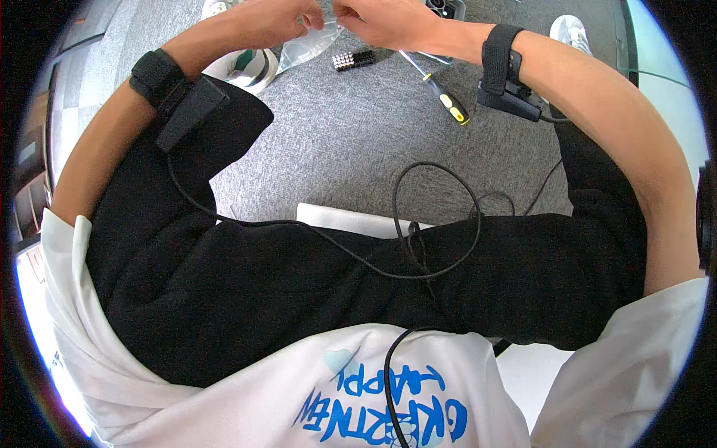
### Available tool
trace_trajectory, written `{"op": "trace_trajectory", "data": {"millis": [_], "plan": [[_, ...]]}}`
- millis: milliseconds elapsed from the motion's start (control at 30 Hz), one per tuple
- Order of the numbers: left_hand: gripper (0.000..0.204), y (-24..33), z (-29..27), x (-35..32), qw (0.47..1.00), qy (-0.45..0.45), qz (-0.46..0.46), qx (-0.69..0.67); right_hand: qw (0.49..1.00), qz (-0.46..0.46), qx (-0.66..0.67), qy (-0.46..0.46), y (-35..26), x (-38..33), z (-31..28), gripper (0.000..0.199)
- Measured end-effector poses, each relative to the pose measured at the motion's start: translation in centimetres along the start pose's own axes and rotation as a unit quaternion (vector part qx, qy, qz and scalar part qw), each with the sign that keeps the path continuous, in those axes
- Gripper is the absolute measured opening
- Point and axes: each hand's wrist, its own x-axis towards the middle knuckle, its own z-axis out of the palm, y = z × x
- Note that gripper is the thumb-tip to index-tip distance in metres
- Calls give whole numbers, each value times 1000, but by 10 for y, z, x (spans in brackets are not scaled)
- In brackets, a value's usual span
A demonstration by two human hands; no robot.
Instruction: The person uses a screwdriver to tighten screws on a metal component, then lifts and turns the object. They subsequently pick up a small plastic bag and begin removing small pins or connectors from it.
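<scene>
Clear plastic bag (pixel 305 49) just bodyward of fingers, between left hand (pixel 280 21) and right hand (pixel 392 22). Right fingers drawn together at bag's upper corner; left fingers curled close by; cannot tell if either pair clamps. Black-and-silver block (pixel 353 60) near, bodyward of right fingers. Screwdriver (pixel 448 101) farther right of fingers, on grey carpet (pixel 336 142). White shoe (pixel 263 69) bodyward of left fingers, beside bag.

The top edge crops the left hand (pixel 281 22) and right hand (pixel 388 24), perhaps hiding their grip.
</scene>
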Motion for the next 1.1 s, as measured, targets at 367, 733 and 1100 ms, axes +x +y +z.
{"op": "trace_trajectory", "data": {"millis": [367, 733, 1100], "plan": [[23, -6, 19, 3, 997, 35, 62, -18, 999, -14, 42, -7, -4, -6, 6, 15], [25, -24, 24, 0, 993, 54, 104, 32, 995, -15, 80, -60, -4, 3, 8, 15], [28, -31, 12, -10, 999, 13, 48, 12, 966, 123, -73, -214, 13, 3, 35, 14]]}}
